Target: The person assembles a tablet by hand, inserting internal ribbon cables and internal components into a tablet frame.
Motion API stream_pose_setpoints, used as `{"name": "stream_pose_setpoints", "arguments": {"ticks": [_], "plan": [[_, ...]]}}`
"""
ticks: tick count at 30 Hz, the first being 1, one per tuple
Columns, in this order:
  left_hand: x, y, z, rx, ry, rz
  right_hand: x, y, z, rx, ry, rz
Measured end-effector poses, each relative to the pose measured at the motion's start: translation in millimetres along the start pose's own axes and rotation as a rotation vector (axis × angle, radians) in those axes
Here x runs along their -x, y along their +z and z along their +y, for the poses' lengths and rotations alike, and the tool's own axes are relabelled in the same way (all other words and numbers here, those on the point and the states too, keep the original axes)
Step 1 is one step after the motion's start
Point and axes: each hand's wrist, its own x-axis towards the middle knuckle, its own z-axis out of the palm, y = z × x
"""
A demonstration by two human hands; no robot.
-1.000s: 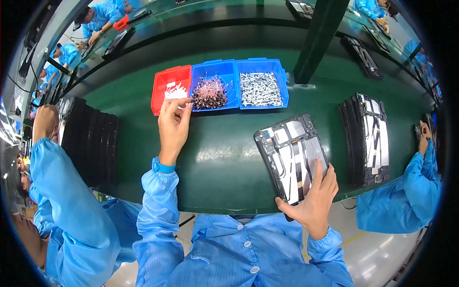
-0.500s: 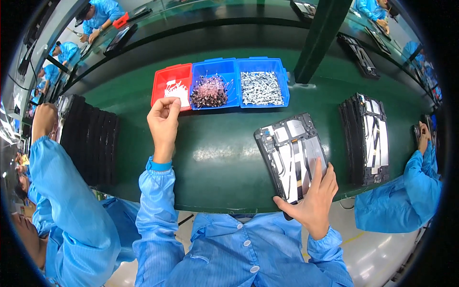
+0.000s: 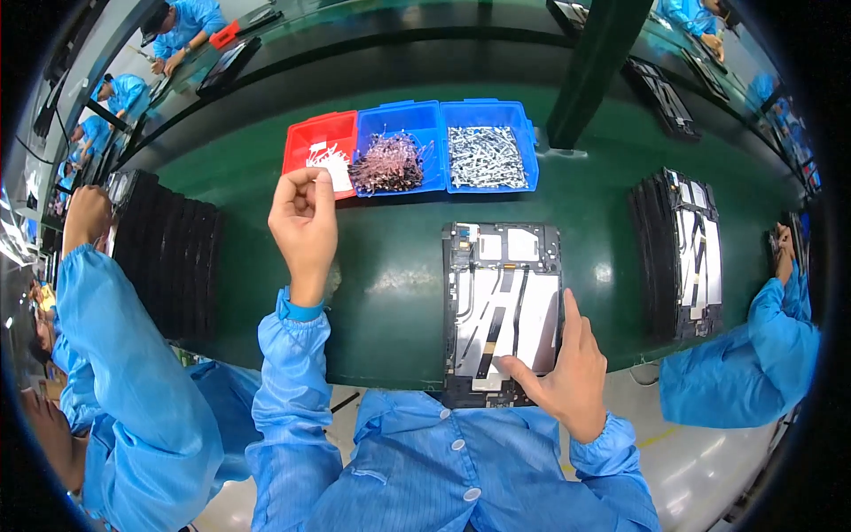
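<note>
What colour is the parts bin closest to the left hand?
Red; the parts bin shows best in the head view.

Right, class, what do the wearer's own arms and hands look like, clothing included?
The left hand and right hand are bare, without gloves. The left sleeve and right sleeve are long, loose, shiny light blue cloth, creased and gathered at the wrists. A brighter blue band circles the left wrist; no cable can be made out on it.
</note>
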Motion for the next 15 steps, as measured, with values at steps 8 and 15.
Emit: {"name": "stream_pose_setpoints", "arguments": {"ticks": [8,15], "plan": [[5,-9,-1,-0.321,0.159,-0.079,-7,-3,8,-0.079,0.039,-0.027],[13,-9,11,-0.427,0.408,-0.065,-39,-14,20,-0.008,0.065,0.035]]}}
